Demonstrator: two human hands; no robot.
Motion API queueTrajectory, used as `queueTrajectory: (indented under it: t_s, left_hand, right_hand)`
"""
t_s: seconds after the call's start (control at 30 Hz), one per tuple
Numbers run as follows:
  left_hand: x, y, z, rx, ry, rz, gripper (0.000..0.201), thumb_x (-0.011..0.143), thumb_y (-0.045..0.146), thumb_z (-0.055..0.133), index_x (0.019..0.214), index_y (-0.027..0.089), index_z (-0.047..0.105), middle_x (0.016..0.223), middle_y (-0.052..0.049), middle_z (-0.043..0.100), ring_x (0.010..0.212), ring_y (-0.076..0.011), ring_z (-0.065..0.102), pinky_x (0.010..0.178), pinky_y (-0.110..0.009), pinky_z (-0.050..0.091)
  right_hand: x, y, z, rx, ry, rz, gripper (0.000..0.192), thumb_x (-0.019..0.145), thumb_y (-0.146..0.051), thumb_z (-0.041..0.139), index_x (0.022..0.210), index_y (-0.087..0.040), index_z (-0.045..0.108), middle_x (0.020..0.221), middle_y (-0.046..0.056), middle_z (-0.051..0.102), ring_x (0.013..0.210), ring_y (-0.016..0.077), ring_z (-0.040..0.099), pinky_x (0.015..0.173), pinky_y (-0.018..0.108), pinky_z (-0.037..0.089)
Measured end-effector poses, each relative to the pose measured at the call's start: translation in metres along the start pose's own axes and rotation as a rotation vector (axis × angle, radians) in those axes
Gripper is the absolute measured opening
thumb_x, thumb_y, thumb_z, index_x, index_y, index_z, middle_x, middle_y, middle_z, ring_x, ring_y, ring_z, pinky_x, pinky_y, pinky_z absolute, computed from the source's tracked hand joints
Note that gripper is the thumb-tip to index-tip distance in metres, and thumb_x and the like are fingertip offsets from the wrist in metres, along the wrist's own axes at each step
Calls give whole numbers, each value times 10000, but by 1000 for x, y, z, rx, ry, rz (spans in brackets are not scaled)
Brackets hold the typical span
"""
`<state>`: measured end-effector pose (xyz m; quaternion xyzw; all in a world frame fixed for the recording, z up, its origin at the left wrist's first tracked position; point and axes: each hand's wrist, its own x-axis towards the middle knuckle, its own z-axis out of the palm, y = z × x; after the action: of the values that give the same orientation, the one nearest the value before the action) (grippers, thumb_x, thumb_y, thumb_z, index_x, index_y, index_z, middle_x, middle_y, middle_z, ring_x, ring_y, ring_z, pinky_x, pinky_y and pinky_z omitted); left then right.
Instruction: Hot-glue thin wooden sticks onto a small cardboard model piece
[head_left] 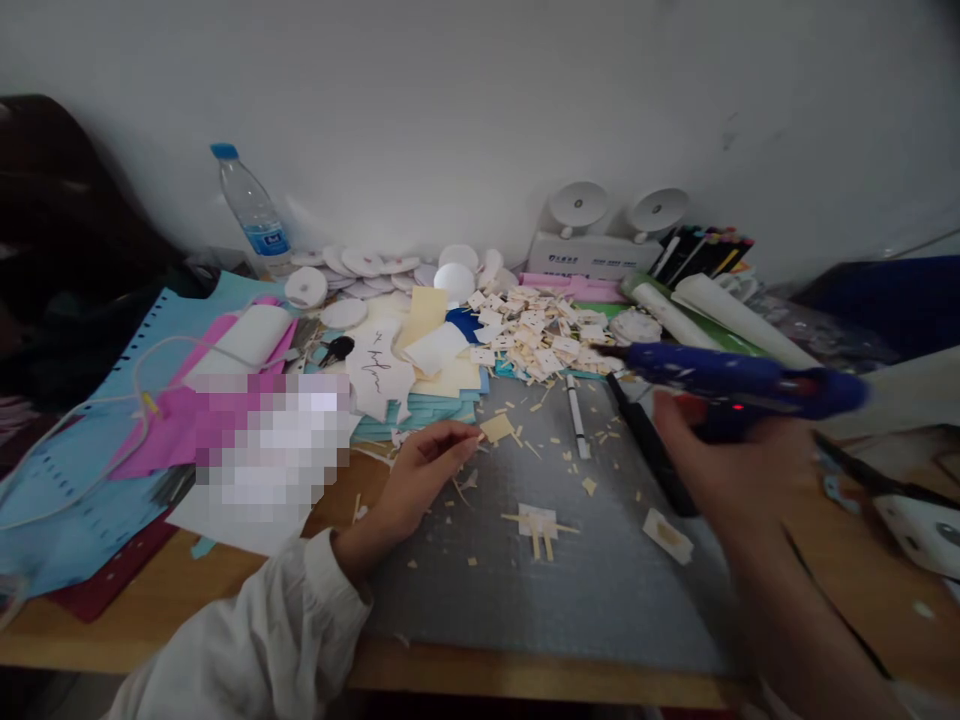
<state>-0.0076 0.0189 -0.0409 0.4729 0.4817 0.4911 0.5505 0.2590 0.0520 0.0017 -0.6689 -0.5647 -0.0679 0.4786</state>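
Note:
A blue hot glue gun (720,375) is in my right hand (739,460), its nozzle pointing left over the back right of the grey cutting mat (465,610); a small red light shows on its body. My left hand (431,470) rests by the mat's left side, thumb and forefinger pinched on a tiny pale piece (481,437). Just beyond those fingertips lies a yellow paper square (496,429). Nearer me on the mat sits a small white card piece with thin strips (537,522), two sticking out sideways and two toward me.
Behind the mat is a heap of small card pieces (540,330). A white marker (577,415) and a black-handled tool (649,445) lie on the mat among scraps. A water bottle (255,215), round white discs (360,262) and coloured paper (67,480) stand or lie to the left.

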Motion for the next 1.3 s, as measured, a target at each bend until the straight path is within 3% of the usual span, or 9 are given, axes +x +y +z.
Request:
queueTrajectory:
  t_s: [0.1,0.27,0.47,0.63,1.0,1.3]
  left_hand:
    - [0,-1,-2,6,-19,-13,130,796,311,650,872,227,714,818,-16,653,635,-118,492,524,-218,345]
    - [0,1,-1,48,-57,-5,142,783,298,671,889,219,724,771,-17,629,646,-127,494,555,-233,350]
    - [-3,2,1,74,-87,22,144,787,259,683,925,216,684,742,7,583,680,-123,520,621,-228,385]
    - [-4,2,0,86,-100,12,131,793,229,674,919,207,646,718,22,553,660,-109,509,619,-220,381]
    - [-3,2,1,96,-104,-24,158,772,238,681,916,192,637,729,8,561,672,-121,514,622,-228,387]
    - [-4,4,3,91,-96,-24,156,755,236,678,897,186,636,732,8,562,682,-124,525,635,-233,397]
  right_hand:
    - [-16,-3,13,18,-136,-77,263,664,-421,642,570,-211,515,420,-4,513,395,190,543,428,299,434]
    - [-31,10,14,61,-291,-220,286,654,-408,666,839,-206,581,532,-25,612,415,173,582,430,272,465]
    - [-31,4,7,74,-366,-369,212,679,-392,621,785,-217,567,568,-8,634,433,170,592,434,267,455]
    - [-32,3,8,-19,-385,-510,248,710,-419,573,821,-197,563,548,-7,627,411,170,583,419,264,428]
    - [-38,6,13,-65,-418,-565,186,728,-380,546,780,-203,573,562,31,650,457,226,629,448,305,462]
    - [-39,5,15,-72,-413,-567,185,718,-377,567,794,-209,577,505,-7,615,419,200,600,439,283,432]
